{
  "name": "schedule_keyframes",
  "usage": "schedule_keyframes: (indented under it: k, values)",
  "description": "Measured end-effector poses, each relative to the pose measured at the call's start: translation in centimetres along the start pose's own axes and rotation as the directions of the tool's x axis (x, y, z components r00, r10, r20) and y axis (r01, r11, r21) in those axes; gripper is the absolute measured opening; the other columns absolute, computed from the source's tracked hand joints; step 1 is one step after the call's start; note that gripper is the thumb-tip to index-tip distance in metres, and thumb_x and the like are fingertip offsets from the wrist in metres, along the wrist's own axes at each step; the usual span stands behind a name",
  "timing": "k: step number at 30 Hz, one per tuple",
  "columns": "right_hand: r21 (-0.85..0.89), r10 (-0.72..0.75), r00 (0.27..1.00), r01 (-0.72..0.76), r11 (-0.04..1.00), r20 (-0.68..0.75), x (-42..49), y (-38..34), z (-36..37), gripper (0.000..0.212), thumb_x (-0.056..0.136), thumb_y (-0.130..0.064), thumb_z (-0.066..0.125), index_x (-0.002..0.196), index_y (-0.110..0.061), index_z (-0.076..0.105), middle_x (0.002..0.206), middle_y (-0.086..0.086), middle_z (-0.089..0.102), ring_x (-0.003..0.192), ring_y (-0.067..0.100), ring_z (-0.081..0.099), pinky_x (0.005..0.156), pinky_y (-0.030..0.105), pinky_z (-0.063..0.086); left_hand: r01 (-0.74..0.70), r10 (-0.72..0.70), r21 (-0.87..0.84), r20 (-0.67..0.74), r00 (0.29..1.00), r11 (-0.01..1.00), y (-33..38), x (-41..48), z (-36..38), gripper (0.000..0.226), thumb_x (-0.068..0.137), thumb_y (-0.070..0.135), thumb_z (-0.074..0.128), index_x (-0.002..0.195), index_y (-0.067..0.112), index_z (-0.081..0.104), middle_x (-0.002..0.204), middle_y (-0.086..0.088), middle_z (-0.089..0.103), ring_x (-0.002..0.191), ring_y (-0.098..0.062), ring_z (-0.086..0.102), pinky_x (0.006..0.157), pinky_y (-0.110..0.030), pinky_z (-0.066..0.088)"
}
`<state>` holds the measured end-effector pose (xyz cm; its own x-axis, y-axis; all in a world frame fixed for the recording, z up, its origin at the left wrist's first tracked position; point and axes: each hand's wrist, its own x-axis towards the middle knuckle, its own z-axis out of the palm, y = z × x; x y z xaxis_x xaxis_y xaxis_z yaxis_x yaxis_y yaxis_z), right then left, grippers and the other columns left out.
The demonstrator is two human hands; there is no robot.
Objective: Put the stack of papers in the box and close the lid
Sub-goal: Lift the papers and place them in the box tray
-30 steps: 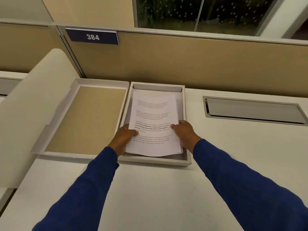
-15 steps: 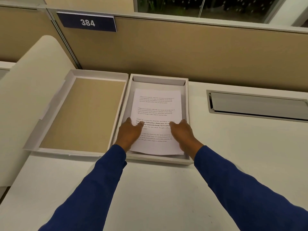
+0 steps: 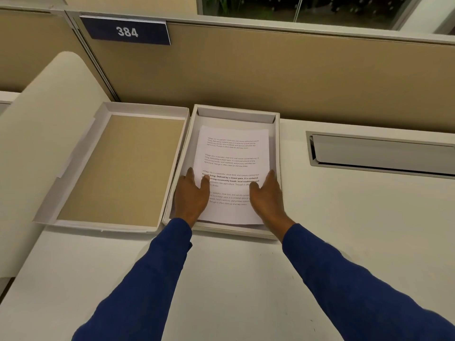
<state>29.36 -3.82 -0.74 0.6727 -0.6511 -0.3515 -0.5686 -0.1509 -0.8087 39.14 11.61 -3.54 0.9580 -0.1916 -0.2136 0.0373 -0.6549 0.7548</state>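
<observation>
Head view. Since half a second ago: stack of papers (image 3: 232, 168) lowered flat onto the floor of the box (image 3: 277, 134); both hands slid to its near corners. Left hand (image 3: 190, 195): fingers extended, palm down on the stack's near-left corner, gripping nothing. Right hand (image 3: 267, 195): likewise flat on the near-right corner. Box: far edge of the desk (image 3: 344, 242), against the partition (image 3: 270, 75). Lid (image 3: 118, 168): open, lying flat left of the box, touching it. Handling, judged: paper light, floppy, sheets apt to slip; lid is stiff card, best taken by its outer left rim and swung over.
</observation>
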Motion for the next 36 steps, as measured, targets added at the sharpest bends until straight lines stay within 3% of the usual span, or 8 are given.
schedule_keyframes:
  k: [5,9,15,20,24,27,32,36]
  values:
    - [-0.080,-0.035,0.999,0.035,0.996,-0.002,0.0,0.4,0.5,0.074,0.103,-0.026,0.048,0.161,-0.013,0.004,0.166,0.008,0.026,0.149,0.030,0.033,0.118,0.051,0.038,0.005,-0.005,0.023,0.004,1.000,1.000,-0.5,0.3,0.3,0.073,0.103,0.049,0.049,0.162,0.012,0.027,0.149,-0.014,0.048,0.137,-0.031,0.050,0.094,-0.028,0.040]
    - [-0.093,-0.077,0.997,0.075,0.993,-0.014,-0.1,1.0,0.7,0.073,0.103,-0.024,0.048,0.161,-0.011,0.006,0.163,0.008,0.030,0.147,0.029,0.036,0.117,0.050,0.041,0.004,-0.005,0.060,0.025,1.000,0.998,-0.5,0.6,0.2,0.076,0.103,0.052,0.048,0.163,0.013,0.023,0.153,-0.015,0.044,0.140,-0.033,0.047,0.106,-0.038,0.044]
    - [-0.084,-0.090,0.996,0.089,0.993,-0.017,-0.2,1.1,0.9,0.076,0.103,-0.025,0.050,0.161,-0.011,0.004,0.163,0.008,0.030,0.148,0.028,0.035,0.118,0.049,0.039,-0.013,0.008,0.120,0.043,0.999,0.993,-0.4,0.4,0.2,0.081,0.102,0.055,0.047,0.164,0.012,0.018,0.156,-0.016,0.040,0.141,-0.034,0.046,0.108,-0.040,0.044]
    - [-0.086,-0.098,0.995,0.099,0.991,0.006,-0.2,1.5,0.7,0.085,0.103,-0.029,0.053,0.161,-0.014,-0.007,0.170,0.004,0.014,0.155,0.025,0.020,0.119,0.034,0.024,-0.012,0.012,0.136,0.002,1.000,0.991,-0.2,-0.7,0.3,0.084,0.102,0.057,0.045,0.164,0.008,0.016,0.156,-0.019,0.040,0.139,-0.035,0.047,0.108,-0.041,0.045]
    - [-0.143,-0.152,0.988,0.154,0.978,0.028,-0.7,1.7,0.6,0.087,0.103,-0.033,0.052,0.161,-0.014,-0.009,0.172,0.003,0.005,0.158,0.024,0.011,0.126,0.039,0.017,-0.032,0.041,0.177,-0.048,0.998,0.984,0.2,-1.9,0.4,0.086,0.101,0.058,0.045,0.164,0.008,0.015,0.151,-0.020,0.044,0.135,-0.034,0.050,0.104,-0.042,0.048]
    - [-0.236,-0.272,0.962,0.268,0.934,0.015,-1.5,1.7,0.4,0.082,0.102,-0.036,0.053,0.162,-0.013,0.003,0.170,0.007,0.014,0.157,0.026,0.017,0.126,0.047,0.026,-0.084,0.100,0.233,-0.056,0.993,0.969,0.4,-3.2,-0.1,0.090,0.099,0.059,0.048,0.164,0.009,0.013,0.154,-0.021,0.041,0.142,-0.036,0.041,0.113,-0.049,0.043]
    - [-0.402,-0.416,0.901,0.338,0.851,-0.123,-2.6,3.0,-1.1,0.074,0.101,-0.037,0.053,0.161,-0.012,0.017,0.167,0.010,0.026,0.152,0.027,0.027,0.124,0.044,0.028,-0.229,0.306,0.249,-0.338,0.890,0.941,-1.0,-5.7,-3.5,0.073,0.097,0.047,0.061,0.153,0.004,0.041,0.134,-0.019,0.055,0.121,-0.033,0.052,0.099,-0.047,0.048]
    - [-0.445,-0.280,0.938,0.167,0.880,-0.202,-3.2,5.5,-2.1,0.065,0.101,-0.027,0.051,0.157,-0.007,0.025,0.154,0.015,0.042,0.135,0.033,0.045,0.109,0.045,0.042,0.017,0.124,0.226,-0.593,0.796,0.974,-5.1,-6.5,-7.2,0.073,0.093,0.048,0.064,0.148,0.006,0.042,0.136,-0.021,0.051,0.122,-0.039,0.049,0.100,-0.053,0.042]
